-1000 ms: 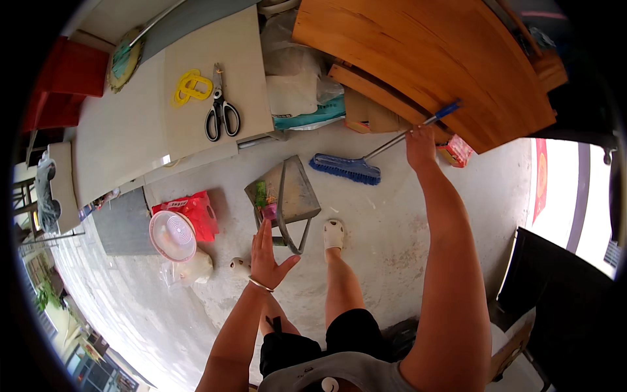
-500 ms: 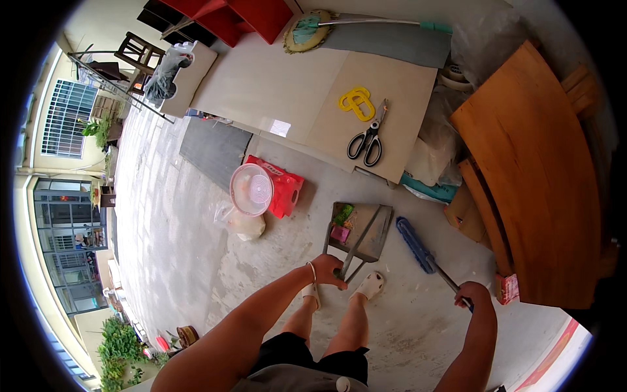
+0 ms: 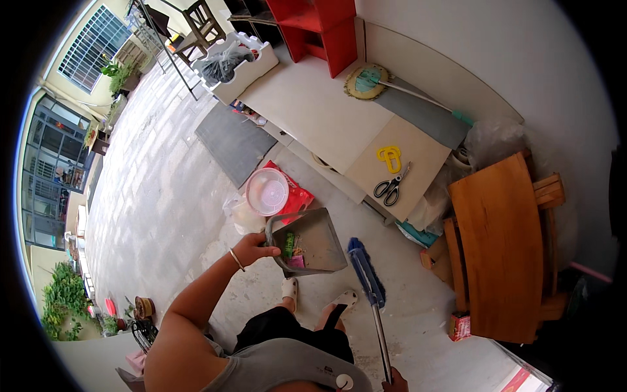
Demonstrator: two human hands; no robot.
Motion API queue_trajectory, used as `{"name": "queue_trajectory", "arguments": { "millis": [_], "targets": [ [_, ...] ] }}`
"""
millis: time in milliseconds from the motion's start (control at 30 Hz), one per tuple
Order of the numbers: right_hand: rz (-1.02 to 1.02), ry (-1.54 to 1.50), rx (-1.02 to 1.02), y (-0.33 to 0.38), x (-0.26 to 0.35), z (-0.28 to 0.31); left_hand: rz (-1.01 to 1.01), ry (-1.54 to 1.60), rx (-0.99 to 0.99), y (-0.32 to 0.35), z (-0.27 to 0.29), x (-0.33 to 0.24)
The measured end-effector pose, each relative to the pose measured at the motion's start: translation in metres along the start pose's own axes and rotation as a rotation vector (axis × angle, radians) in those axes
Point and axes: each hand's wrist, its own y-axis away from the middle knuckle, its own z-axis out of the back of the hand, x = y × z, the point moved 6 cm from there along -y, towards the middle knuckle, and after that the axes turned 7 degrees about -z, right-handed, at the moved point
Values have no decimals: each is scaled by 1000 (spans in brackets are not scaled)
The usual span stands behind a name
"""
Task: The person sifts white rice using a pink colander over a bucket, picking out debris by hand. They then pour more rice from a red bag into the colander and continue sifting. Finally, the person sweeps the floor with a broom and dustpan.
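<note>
While the left hand curls tight round the handle of the dustpan, apparently raised with scraps inside, the right hand wraps the broom. Carrying seems the step in hand, calling next for a level pan

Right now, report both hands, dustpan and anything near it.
Left hand gripping dustpan, litter inside. Right hand on broom handle, at the picture's lower edge. Basin and red bag beyond dustpan.
</note>
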Motion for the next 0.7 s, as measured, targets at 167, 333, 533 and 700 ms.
{"name": "queue_trajectory", "arguments": {
  "millis": [167, 333, 533, 700],
  "targets": [
    [-240, -126, 306, 51, 162, 36, -75, -24, -270, 51, 119, -56],
    [141, -346, 364, 43, 310, 66, -122, 22, -464, 54, 210, -73],
    [405, -269, 175, 3, 515, 107, -163, -23, -439, -21, 315, -90],
    [459, 108, -25, -59, 664, 107, -178, -92, -439, -81, 376, -82]
  ]
}}
